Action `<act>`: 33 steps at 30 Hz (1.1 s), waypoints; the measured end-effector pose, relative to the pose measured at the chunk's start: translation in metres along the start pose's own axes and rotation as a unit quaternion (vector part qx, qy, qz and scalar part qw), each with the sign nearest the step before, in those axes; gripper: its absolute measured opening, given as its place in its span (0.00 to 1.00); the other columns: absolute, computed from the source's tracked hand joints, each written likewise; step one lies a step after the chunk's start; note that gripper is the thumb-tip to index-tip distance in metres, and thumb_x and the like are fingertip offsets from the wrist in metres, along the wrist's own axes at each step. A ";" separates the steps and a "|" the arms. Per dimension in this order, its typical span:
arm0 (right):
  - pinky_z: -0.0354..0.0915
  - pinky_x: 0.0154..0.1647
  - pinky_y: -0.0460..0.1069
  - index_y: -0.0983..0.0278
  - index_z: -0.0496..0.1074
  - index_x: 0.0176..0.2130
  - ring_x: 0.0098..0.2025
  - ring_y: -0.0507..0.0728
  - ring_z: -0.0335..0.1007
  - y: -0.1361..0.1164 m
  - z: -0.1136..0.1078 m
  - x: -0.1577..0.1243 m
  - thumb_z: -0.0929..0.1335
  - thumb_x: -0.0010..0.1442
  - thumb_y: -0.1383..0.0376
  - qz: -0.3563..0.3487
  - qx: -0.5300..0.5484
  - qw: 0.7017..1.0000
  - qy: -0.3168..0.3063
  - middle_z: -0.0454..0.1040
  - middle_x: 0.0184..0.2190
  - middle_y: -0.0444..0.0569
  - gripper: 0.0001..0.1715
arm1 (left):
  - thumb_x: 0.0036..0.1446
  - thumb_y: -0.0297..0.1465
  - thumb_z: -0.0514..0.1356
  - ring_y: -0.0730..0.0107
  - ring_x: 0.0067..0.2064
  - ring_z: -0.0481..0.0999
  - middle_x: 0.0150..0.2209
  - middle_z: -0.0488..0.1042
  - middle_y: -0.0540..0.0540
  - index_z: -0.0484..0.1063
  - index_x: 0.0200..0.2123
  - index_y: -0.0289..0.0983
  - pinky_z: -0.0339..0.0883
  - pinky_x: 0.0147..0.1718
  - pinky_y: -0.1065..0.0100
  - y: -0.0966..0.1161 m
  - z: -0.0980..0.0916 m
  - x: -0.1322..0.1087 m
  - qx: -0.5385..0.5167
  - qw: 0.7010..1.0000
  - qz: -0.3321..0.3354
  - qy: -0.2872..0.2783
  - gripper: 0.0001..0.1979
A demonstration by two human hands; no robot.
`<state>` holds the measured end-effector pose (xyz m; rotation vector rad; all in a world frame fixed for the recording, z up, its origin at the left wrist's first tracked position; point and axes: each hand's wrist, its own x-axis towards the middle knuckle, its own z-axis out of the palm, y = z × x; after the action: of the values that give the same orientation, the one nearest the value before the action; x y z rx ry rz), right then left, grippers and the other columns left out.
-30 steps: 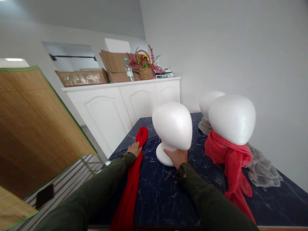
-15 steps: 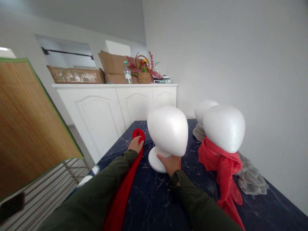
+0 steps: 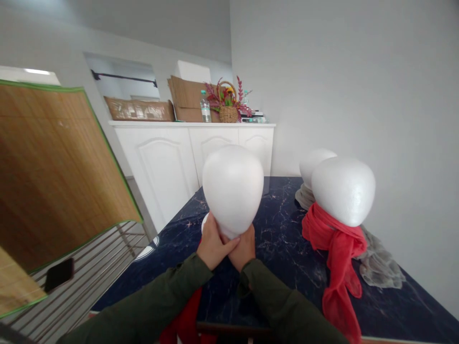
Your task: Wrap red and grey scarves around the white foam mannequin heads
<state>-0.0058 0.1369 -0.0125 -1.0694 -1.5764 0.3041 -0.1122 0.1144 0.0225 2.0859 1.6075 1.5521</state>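
A white foam mannequin head (image 3: 233, 181) stands upright before me on the dark table. My left hand (image 3: 214, 244) and my right hand (image 3: 243, 248) are wrapped around its neck, thumbs towards me and close together. Most of the neck and base is hidden behind them. A red scarf (image 3: 184, 315) hangs down at the table's front edge under my left forearm. A bit of red also shows beside my left hand, but whether its fingers hold any cloth is hidden.
Right of me, another foam head (image 3: 343, 191) wears a coral-red scarf (image 3: 339, 258); a third head (image 3: 315, 162) stands behind it with grey cloth (image 3: 382, 265) nearby. A phone (image 3: 59, 274) lies on a metal rack (image 3: 103, 272) at the left. White cabinets (image 3: 161, 162) stand beyond the marble-patterned table (image 3: 278, 229).
My left hand has moved from the rolled red scarf to the mannequin head's neck. The head has turned and shifted left, towards me. The red scarf now hangs lower, its roll out of sight.
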 end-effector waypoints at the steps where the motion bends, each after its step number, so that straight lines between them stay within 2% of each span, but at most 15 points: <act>1: 0.54 0.59 0.59 0.69 0.57 0.58 0.58 0.64 0.55 -0.001 0.001 -0.002 0.67 0.48 0.61 -0.029 0.004 0.999 -0.013 0.62 0.54 0.59 0.39 | 0.38 0.40 0.66 0.49 0.60 0.57 0.58 0.58 0.35 0.50 0.60 0.33 0.52 0.58 0.49 -0.005 -0.004 0.004 0.004 1.000 -0.011 0.017 0.47; 4: 0.52 0.60 0.59 0.70 0.46 0.62 0.60 0.62 0.52 -0.001 0.001 -0.003 0.63 0.49 0.68 -0.114 0.015 0.991 -0.068 0.59 0.58 0.58 0.44 | 0.39 0.42 0.66 0.53 0.54 0.66 0.51 0.70 0.41 0.65 0.50 0.37 0.57 0.57 0.51 -0.026 -0.013 0.013 -0.043 0.995 -0.078 0.050 0.33; 6: 0.49 0.62 0.60 0.69 0.41 0.64 0.62 0.61 0.48 -0.002 0.001 -0.005 0.62 0.49 0.71 -0.155 0.018 0.981 -0.113 0.58 0.59 0.56 0.46 | 0.39 0.42 0.66 0.54 0.52 0.69 0.48 0.73 0.44 0.69 0.44 0.39 0.59 0.56 0.51 -0.043 -0.018 0.019 -0.084 0.984 -0.138 0.075 0.27; 9: 0.47 0.63 0.61 0.67 0.44 0.63 0.63 0.61 0.46 -0.002 0.001 -0.008 0.62 0.49 0.71 -0.177 0.019 0.968 -0.174 0.57 0.60 0.54 0.45 | 0.38 0.42 0.67 0.53 0.53 0.69 0.49 0.72 0.42 0.68 0.44 0.39 0.61 0.55 0.50 -0.070 -0.026 0.033 -0.062 0.975 -0.169 0.132 0.28; 12: 0.49 0.63 0.60 0.70 0.47 0.63 0.63 0.61 0.46 0.003 0.002 -0.008 0.63 0.48 0.69 -0.147 0.017 0.969 -0.200 0.56 0.60 0.57 0.45 | 0.34 0.40 0.69 0.50 0.55 0.66 0.52 0.69 0.37 0.66 0.46 0.35 0.61 0.55 0.51 -0.100 -0.040 0.055 -0.003 0.970 -0.157 0.185 0.34; 14: 0.49 0.62 0.60 0.73 0.47 0.63 0.62 0.62 0.46 0.007 0.003 -0.005 0.64 0.47 0.69 -0.114 0.012 0.973 -0.199 0.56 0.60 0.58 0.45 | 0.31 0.39 0.70 0.48 0.55 0.65 0.53 0.67 0.35 0.65 0.47 0.32 0.62 0.54 0.52 -0.122 -0.049 0.071 0.039 0.966 -0.166 0.195 0.37; 18: 0.49 0.63 0.59 0.74 0.46 0.62 0.61 0.62 0.48 0.015 0.005 0.002 0.63 0.47 0.69 -0.080 0.003 0.979 -0.190 0.56 0.59 0.58 0.46 | 0.34 0.39 0.70 0.45 0.56 0.62 0.54 0.63 0.30 0.57 0.52 0.24 0.61 0.53 0.55 -0.160 -0.055 0.095 0.106 0.958 -0.207 0.170 0.44; 21: 0.49 0.63 0.58 0.73 0.46 0.62 0.60 0.61 0.50 0.018 0.007 0.002 0.64 0.47 0.69 -0.081 0.005 0.977 -0.199 0.57 0.58 0.59 0.46 | 0.36 0.36 0.69 0.50 0.57 0.61 0.55 0.62 0.31 0.54 0.53 0.23 0.58 0.55 0.59 -0.176 -0.047 0.104 0.102 0.965 -0.192 0.144 0.43; 24: 0.50 0.62 0.58 0.73 0.46 0.62 0.60 0.61 0.51 0.019 0.008 0.002 0.64 0.47 0.69 -0.081 0.009 0.975 -0.207 0.59 0.57 0.60 0.46 | 0.38 0.35 0.68 0.56 0.58 0.61 0.55 0.63 0.33 0.57 0.51 0.27 0.56 0.56 0.64 -0.183 -0.036 0.110 0.101 0.971 -0.173 0.127 0.38; 27: 0.50 0.62 0.58 0.73 0.46 0.62 0.59 0.60 0.52 0.019 0.007 0.002 0.64 0.48 0.68 -0.077 0.010 0.975 -0.208 0.60 0.56 0.60 0.45 | 0.40 0.37 0.67 0.55 0.58 0.62 0.55 0.64 0.32 0.58 0.50 0.27 0.57 0.56 0.62 -0.188 -0.031 0.113 0.105 0.970 -0.185 0.115 0.36; 30: 0.51 0.61 0.57 0.74 0.47 0.62 0.58 0.60 0.53 0.019 0.007 0.002 0.64 0.48 0.68 -0.076 0.011 0.974 -0.212 0.61 0.55 0.60 0.45 | 0.39 0.40 0.66 0.51 0.58 0.61 0.55 0.63 0.30 0.56 0.53 0.26 0.57 0.56 0.59 -0.193 -0.031 0.111 0.120 0.966 -0.206 0.099 0.40; 33: 0.52 0.60 0.56 0.74 0.48 0.62 0.57 0.60 0.54 0.018 0.006 0.001 0.64 0.47 0.68 -0.076 0.011 0.974 -0.215 0.62 0.54 0.60 0.45 | 0.38 0.41 0.66 0.47 0.58 0.62 0.56 0.61 0.27 0.50 0.57 0.24 0.59 0.55 0.57 -0.194 -0.033 0.103 0.153 0.956 -0.240 0.075 0.47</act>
<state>-0.0024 0.1502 -0.0262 -0.8979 -2.0236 0.4700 -0.2735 0.2629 -0.0097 1.5321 2.3184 1.3833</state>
